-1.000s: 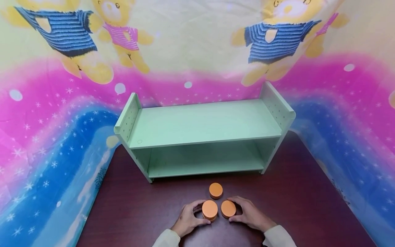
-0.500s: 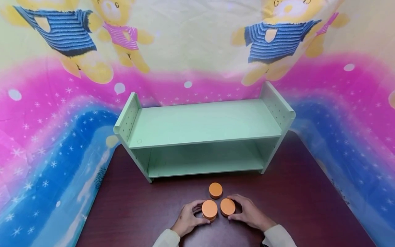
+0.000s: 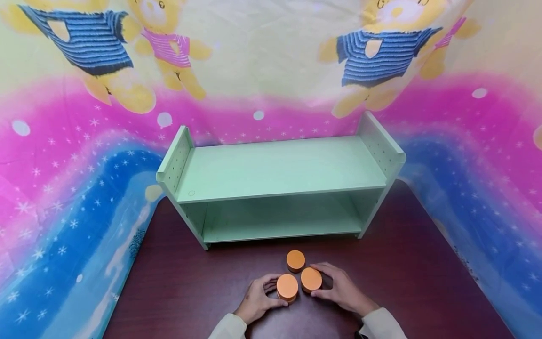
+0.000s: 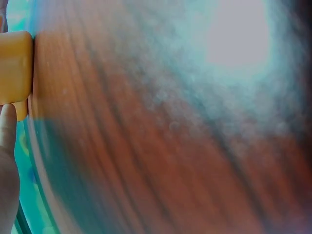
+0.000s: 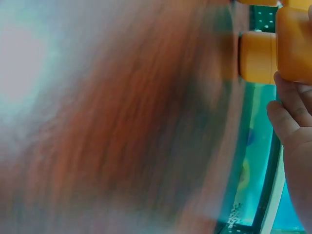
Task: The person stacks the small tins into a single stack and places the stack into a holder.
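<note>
"Left hand point(image 3: 258, 298)?"
"Fingers clamped on the left orange tub point(image 3: 287, 286), lower centre of the frame."
"Right hand point(image 3: 344, 290)?"
"Clamped on the right orange tub point(image 3: 311, 279) beside it. The third orange tub point(image 3: 295, 259) shows just above both, nearest the mint-green two-tier shelf point(image 3: 279, 168)."

Head view: high, angled down at the pale-green two-tier shelf point(image 3: 279, 167) — wrist views, close before it, share round orange containers point(image 3: 311, 279).
</note>
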`<state>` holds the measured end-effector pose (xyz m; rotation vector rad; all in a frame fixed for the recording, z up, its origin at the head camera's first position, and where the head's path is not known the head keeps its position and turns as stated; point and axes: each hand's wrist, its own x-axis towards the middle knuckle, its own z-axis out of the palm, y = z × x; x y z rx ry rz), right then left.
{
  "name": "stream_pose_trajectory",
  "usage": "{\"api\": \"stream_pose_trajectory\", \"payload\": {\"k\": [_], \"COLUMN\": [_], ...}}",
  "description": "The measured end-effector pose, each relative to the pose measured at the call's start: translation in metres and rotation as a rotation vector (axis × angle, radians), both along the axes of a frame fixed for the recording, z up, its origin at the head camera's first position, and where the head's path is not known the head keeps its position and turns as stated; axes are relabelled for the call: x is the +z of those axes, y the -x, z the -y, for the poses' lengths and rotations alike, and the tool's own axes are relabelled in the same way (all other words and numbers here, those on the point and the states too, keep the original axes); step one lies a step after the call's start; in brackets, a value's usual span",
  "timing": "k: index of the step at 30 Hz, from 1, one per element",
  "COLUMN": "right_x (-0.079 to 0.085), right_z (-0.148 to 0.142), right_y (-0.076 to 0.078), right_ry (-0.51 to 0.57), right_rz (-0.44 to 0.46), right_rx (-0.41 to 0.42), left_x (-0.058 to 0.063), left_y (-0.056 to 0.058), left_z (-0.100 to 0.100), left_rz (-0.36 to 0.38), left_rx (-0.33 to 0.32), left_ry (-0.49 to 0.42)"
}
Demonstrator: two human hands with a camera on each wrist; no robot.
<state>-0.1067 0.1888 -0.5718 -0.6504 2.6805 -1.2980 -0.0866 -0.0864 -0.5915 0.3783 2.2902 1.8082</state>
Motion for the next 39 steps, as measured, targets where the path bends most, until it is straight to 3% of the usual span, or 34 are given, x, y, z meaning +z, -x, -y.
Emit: {"api": "stream_pose_trajectory", "payload": {"k": [9, 16, 23, 39], "right_x": [0.009, 0.013, 0.023, 0.034], "right_z": [0.005, 0.005, 0.006, 0.015], "right_y": [-0.002, -0.002, -0.005, -0.007], "right_ry": [0.010, 0.069, 0.112, 0.119], "right_rz": [-0.041, -0.105, -0.114, -0.206], "right_rx": [-0.032, -0.003, 0.009, 0.057], "left_x": [0.000, 0.001, 0.003, 0.005], "left_y": [0.000, 0.001, 0.001, 0.000], "left_z": [0.000, -0.001, -0.001, 0.000], "left_rz": [0.022, 0.077, 0.119, 0.103], "left_rx": [0.010, 0.013, 0.022, 0.012], "left_ry": [0.008, -0.002, -0.015, -0.055]}}
